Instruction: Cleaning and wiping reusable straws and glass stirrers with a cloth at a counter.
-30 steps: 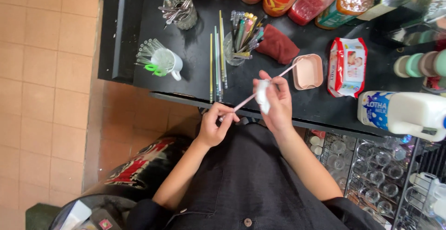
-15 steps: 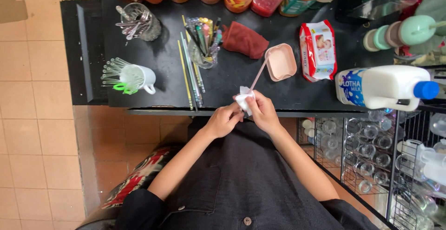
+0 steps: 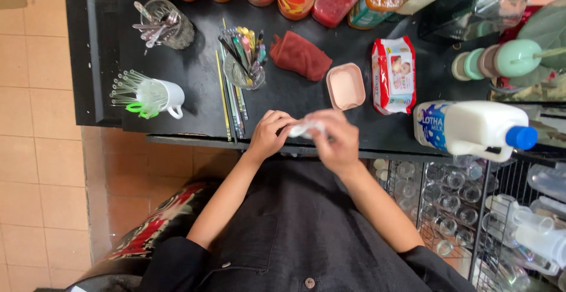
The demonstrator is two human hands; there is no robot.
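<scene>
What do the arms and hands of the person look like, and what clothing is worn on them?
Both forearms are bare from about the elbow down. The dark grey sleeves of a buttoned shirt are pushed or rolled up near the elbows. The left hand and the right hand wear no gloves. No watch, bracelet or ring can be made out; the fingers are somewhat blurred.

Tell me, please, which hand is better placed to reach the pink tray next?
Probably the right hand: it sits just below the pink tray, while the left hand, also on the white wipe, lies farther left.
</scene>
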